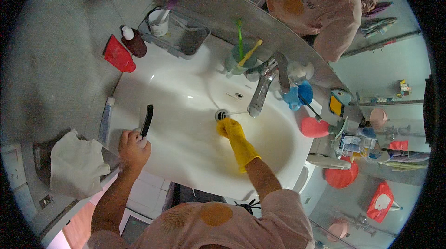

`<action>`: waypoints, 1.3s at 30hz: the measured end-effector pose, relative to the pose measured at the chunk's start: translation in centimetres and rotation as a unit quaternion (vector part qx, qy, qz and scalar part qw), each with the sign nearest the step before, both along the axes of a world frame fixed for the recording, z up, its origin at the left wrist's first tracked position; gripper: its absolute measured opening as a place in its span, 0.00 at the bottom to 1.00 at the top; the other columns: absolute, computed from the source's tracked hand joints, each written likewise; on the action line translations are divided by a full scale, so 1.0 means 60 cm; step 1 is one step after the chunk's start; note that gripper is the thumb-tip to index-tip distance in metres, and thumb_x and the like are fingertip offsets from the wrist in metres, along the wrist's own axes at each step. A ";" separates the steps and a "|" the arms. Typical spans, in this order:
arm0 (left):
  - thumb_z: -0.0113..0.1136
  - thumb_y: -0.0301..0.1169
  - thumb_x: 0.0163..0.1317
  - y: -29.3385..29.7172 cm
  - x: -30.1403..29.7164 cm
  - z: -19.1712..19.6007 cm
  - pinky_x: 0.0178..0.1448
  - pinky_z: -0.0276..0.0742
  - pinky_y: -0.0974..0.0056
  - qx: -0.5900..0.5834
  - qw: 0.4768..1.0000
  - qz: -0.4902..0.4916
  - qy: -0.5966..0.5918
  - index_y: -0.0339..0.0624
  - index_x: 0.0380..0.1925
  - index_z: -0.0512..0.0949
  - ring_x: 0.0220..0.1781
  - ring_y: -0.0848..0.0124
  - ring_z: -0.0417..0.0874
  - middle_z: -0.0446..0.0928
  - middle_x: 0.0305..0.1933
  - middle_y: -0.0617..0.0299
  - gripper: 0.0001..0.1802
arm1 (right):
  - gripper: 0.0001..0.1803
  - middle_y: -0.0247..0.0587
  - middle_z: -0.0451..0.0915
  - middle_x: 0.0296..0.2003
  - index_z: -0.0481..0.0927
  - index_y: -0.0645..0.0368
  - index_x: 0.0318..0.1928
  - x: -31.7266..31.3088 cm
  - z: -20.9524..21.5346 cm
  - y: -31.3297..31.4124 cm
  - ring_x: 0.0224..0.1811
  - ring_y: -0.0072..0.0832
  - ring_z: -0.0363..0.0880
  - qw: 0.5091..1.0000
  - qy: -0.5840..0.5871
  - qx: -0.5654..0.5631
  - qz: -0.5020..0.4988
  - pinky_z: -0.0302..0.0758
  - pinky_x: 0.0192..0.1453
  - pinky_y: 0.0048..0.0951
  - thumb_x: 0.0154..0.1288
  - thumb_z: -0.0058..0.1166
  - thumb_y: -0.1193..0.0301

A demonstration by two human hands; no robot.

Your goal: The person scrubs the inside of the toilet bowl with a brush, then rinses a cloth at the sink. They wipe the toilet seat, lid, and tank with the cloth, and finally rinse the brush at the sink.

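A crumpled white cloth is lying on the grey counter at the far left, beside a flat white tube resting along the rim of the glossy white ceramic basin. Just right of the cloth, the person's bare left hand is closing its fingers around the handle of a black-bristled brush, which is lying on the basin's left rim with its head pointing away from the person. Farther back on the counter, a red wedge-shaped plastic container and a dark brown bottle with a white cap are standing side by side, next to a grey rectangular tray holding a white cup. Toward the middle of the bowl, the right hand (wearing a yellow rubber glove) is reaching down with fingers bunched narrowly at the round metal drain, touching or just beside it; whether it is gripping anything cannot be told. Directly above, a chrome tap is leaning over the drain, with a translucent green tumbler of toothbrushes behind it. Further right, a blue plastic cup and a pink heart-shaped object are sitting on the basin's right edge
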State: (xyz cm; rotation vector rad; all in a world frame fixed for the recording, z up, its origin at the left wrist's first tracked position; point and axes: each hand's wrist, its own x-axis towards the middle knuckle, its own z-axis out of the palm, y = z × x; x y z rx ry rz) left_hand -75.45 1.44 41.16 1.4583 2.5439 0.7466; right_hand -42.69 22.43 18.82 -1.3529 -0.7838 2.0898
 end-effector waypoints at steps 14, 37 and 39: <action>0.66 0.29 0.39 0.003 -0.003 0.017 0.47 0.72 0.54 -0.049 0.999 0.008 0.006 0.40 0.37 0.76 0.43 0.56 0.75 0.71 0.40 0.57 0.20 | 0.17 0.39 0.77 0.41 0.75 0.58 0.46 -0.331 0.114 -0.087 0.43 0.27 0.75 0.876 0.275 0.082 0.388 0.73 0.47 0.26 0.65 0.49 0.59; 0.66 0.29 0.39 -0.009 -0.017 -0.030 0.45 0.72 0.53 0.007 1.000 0.021 -0.011 0.39 0.32 0.75 0.42 0.55 0.74 0.71 0.37 0.56 0.17 | 0.15 0.45 0.80 0.43 0.78 0.55 0.46 -0.075 0.186 0.080 0.46 0.41 0.77 0.860 -0.328 0.360 0.154 0.73 0.49 0.35 0.65 0.46 0.63; 0.66 0.29 0.39 -0.005 -0.014 -0.030 0.45 0.72 0.53 0.009 1.000 0.020 -0.021 0.39 0.32 0.74 0.43 0.54 0.74 0.71 0.38 0.55 0.17 | 0.17 0.44 0.80 0.42 0.78 0.55 0.46 -0.052 0.160 0.063 0.44 0.39 0.77 0.901 -0.346 0.255 0.058 0.74 0.46 0.35 0.66 0.44 0.58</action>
